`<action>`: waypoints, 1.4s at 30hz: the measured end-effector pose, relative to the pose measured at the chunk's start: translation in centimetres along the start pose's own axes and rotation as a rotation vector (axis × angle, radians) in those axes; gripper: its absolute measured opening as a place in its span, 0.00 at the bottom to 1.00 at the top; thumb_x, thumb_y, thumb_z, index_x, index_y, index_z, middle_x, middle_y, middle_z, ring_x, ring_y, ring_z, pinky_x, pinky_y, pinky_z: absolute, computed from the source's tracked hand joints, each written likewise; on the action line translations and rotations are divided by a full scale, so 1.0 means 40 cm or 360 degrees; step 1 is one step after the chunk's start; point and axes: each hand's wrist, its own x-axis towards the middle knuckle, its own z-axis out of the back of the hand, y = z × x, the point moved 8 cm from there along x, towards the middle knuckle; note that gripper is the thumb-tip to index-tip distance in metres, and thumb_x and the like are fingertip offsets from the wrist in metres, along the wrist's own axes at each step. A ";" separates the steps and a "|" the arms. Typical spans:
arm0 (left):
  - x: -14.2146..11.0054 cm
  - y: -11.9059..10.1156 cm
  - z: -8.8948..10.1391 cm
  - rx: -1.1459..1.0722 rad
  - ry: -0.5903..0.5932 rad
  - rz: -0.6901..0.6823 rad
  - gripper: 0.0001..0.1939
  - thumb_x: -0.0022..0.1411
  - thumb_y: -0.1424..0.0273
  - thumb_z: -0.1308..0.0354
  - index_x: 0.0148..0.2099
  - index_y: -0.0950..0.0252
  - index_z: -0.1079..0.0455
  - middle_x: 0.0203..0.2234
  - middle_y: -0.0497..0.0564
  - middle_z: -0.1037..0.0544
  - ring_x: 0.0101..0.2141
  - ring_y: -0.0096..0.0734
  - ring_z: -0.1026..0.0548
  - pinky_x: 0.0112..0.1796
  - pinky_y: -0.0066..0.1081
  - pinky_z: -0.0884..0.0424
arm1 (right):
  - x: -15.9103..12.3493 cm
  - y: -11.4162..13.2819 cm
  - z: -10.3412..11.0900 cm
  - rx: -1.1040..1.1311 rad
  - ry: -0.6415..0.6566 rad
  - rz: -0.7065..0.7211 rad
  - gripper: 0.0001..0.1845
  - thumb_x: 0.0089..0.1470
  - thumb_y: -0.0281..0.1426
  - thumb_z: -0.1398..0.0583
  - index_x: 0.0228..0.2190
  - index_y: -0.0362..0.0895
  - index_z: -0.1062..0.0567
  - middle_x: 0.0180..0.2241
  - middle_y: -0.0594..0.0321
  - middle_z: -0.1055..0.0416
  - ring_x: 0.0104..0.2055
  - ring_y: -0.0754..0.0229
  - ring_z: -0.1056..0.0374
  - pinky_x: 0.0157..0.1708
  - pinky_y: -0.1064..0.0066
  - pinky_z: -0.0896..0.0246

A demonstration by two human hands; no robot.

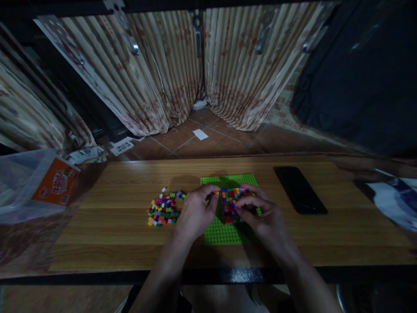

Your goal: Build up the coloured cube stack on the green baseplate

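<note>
Multicolour brick block — both hands pinching, L & R.

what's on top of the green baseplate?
On the green baseplate stands a multicoloured brick block. The left hand and right hand grip it from either side. The hands cover part of the plate and the block's lower edges.

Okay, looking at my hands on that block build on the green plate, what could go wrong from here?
1. Both the left hand and right hand grip the multicoloured block build; pressing unevenly could pop small bricks loose.
2. The green baseplate lies loose on the table, so it might slide.
3. The pile of loose bricks sits by the left wrist; a sweep could scatter it.
</note>
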 end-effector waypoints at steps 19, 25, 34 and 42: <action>0.002 -0.009 0.002 -0.0083 0.0049 -0.0044 0.08 0.65 0.75 0.44 0.37 0.61 0.25 0.32 0.46 0.18 0.34 0.29 0.20 0.38 0.27 0.27 | 0.002 0.006 0.002 -0.0018 -0.0002 0.0005 0.06 0.50 0.29 0.36 0.31 0.50 0.19 0.55 0.57 0.30 0.59 0.49 0.34 0.58 0.49 0.41; 0.005 -0.020 0.009 -0.0110 0.0070 -0.0072 0.09 0.66 0.75 0.45 0.36 0.62 0.24 0.33 0.48 0.17 0.34 0.29 0.20 0.39 0.28 0.27 | 0.005 0.002 0.003 0.0018 0.0045 0.0015 0.06 0.51 0.30 0.35 0.33 0.51 0.19 0.56 0.58 0.30 0.60 0.50 0.34 0.60 0.49 0.42; 0.001 -0.042 -0.001 -0.0286 0.0127 -0.0225 0.08 0.65 0.76 0.43 0.35 0.63 0.23 0.34 0.49 0.18 0.36 0.28 0.21 0.40 0.28 0.27 | 0.011 0.010 0.010 0.0086 -0.0032 0.0006 0.05 0.53 0.35 0.34 0.35 0.51 0.19 0.53 0.57 0.27 0.58 0.50 0.33 0.59 0.52 0.42; -0.008 -0.058 -0.018 -0.0127 0.0213 -0.0302 0.11 0.61 0.82 0.43 0.40 0.62 0.23 0.37 0.48 0.19 0.39 0.29 0.20 0.42 0.28 0.27 | 0.008 0.011 0.008 0.0007 -0.0016 0.0032 0.05 0.55 0.35 0.36 0.35 0.52 0.19 0.53 0.58 0.28 0.57 0.50 0.32 0.58 0.52 0.41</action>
